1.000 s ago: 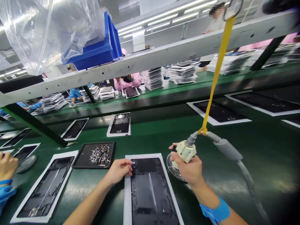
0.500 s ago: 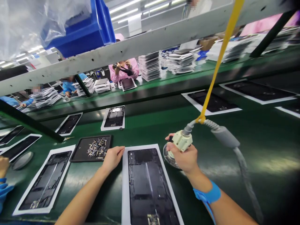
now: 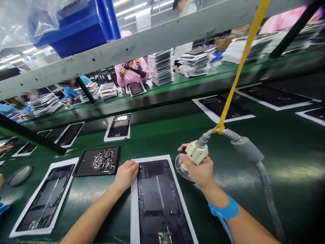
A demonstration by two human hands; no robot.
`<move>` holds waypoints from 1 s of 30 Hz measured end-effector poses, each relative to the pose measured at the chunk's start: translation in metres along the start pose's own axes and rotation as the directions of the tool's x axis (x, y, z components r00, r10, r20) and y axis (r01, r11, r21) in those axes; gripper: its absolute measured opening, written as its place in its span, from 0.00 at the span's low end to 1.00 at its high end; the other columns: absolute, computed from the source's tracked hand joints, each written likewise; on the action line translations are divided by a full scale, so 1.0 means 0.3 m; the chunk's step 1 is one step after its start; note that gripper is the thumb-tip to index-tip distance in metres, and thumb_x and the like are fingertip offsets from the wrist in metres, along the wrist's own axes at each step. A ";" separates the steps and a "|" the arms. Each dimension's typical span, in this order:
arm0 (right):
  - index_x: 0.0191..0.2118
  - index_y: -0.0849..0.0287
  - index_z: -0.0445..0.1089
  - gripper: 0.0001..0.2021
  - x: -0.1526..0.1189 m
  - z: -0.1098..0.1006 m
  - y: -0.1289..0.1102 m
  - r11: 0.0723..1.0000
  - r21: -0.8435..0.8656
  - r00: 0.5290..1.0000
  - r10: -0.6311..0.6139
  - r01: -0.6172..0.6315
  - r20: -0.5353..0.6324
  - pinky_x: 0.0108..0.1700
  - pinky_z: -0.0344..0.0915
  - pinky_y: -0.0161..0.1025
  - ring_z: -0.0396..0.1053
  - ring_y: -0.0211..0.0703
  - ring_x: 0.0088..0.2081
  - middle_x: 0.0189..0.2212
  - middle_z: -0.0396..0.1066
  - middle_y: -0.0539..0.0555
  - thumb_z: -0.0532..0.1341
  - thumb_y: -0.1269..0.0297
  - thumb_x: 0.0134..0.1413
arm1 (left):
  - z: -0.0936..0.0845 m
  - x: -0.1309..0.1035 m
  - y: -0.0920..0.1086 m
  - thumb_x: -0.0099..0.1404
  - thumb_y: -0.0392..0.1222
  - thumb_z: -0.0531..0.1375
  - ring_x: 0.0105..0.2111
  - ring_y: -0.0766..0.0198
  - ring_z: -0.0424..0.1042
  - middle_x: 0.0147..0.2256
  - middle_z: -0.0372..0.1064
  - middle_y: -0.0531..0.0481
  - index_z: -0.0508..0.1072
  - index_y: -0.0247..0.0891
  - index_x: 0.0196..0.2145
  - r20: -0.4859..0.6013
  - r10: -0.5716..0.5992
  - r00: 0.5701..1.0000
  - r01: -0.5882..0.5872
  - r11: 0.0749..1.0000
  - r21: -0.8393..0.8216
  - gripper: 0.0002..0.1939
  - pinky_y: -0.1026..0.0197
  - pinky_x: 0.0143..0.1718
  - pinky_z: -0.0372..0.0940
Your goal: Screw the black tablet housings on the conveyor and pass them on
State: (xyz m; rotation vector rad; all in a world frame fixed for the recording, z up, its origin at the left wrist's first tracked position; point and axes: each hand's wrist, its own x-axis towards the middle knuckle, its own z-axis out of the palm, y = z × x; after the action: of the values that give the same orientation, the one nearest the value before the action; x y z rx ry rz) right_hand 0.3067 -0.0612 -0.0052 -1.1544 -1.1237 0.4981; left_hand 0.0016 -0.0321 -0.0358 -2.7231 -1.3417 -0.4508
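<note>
My right hand (image 3: 199, 171) is wrapped round a cream corded electric screwdriver (image 3: 196, 152), which hangs from a yellow strap (image 3: 235, 81). Its tip is hidden. Under the tool and hand sits a round perforated dish (image 3: 180, 167). My left hand (image 3: 127, 174) has its fingers curled and pressed together at the upper left corner of a black tablet housing (image 3: 152, 193); whether a small part is between them is hidden. The housing lies on a white sheet (image 3: 135, 217) in front of me. A black tray (image 3: 83, 162) left of that hand holds a heap of small metal-ended parts (image 3: 104, 160).
Another housing (image 3: 47, 196) lies on the left, near a round grey lid (image 3: 19, 176). Several more lie farther back on the green bench (image 3: 157, 135). A metal rail (image 3: 109, 57) with a blue bin (image 3: 83, 30) crosses overhead. Co-workers sit behind stacked sheets (image 3: 160, 67).
My left hand has moved slightly right and down onto the housing's corner, its fingers more curled. My right hand still holds the screwdriver over the dish. The view has shifted slightly.
</note>
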 end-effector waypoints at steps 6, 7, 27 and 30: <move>0.39 0.57 0.76 0.10 0.000 0.001 0.007 1.000 -0.010 1.000 -0.006 0.006 0.002 0.37 0.76 0.43 0.74 0.42 0.24 0.29 0.79 0.52 0.68 0.59 0.51 | -0.015 -0.038 0.081 0.71 0.36 0.55 0.44 0.54 0.74 0.45 0.75 0.42 0.75 0.37 0.48 0.130 -0.055 0.990 0.033 0.986 0.165 0.11 0.55 0.41 0.71; 0.39 0.56 0.76 0.10 0.001 0.002 0.007 1.000 -0.010 1.000 -0.005 0.005 -0.004 0.36 0.76 0.42 0.74 0.42 0.24 0.29 0.79 0.52 0.68 0.59 0.51 | -0.017 -0.045 0.087 0.71 0.37 0.55 0.46 0.52 0.73 0.48 0.74 0.40 0.73 0.37 0.51 0.132 -0.064 0.989 0.041 0.985 0.168 0.14 0.54 0.42 0.71; 0.43 0.56 0.69 0.17 0.040 0.040 0.018 0.996 0.082 0.997 0.039 -0.034 -0.061 0.24 0.69 0.36 0.69 0.36 0.21 0.33 0.75 0.51 0.68 0.54 0.53 | 0.013 0.067 -0.058 0.69 0.47 0.57 0.30 0.65 0.72 0.31 0.74 0.51 0.78 0.40 0.34 0.108 -0.204 0.973 0.230 0.887 -0.399 0.12 0.64 0.32 0.63; 0.44 0.56 0.69 0.16 0.036 0.031 0.026 0.996 0.083 0.997 0.035 -0.029 -0.070 0.25 0.70 0.37 0.70 0.36 0.22 0.34 0.75 0.52 0.68 0.56 0.53 | 0.015 0.069 -0.060 0.69 0.47 0.57 0.30 0.65 0.72 0.31 0.74 0.51 0.78 0.41 0.34 0.107 -0.197 0.975 0.223 0.889 -0.400 0.13 0.64 0.32 0.63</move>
State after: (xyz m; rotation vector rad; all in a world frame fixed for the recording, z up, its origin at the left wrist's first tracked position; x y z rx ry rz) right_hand 0.3045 -0.0454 -0.0077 -1.1120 -1.0157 0.5186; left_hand 0.0005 -0.0044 -0.0352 -2.9432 -1.7472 -0.7473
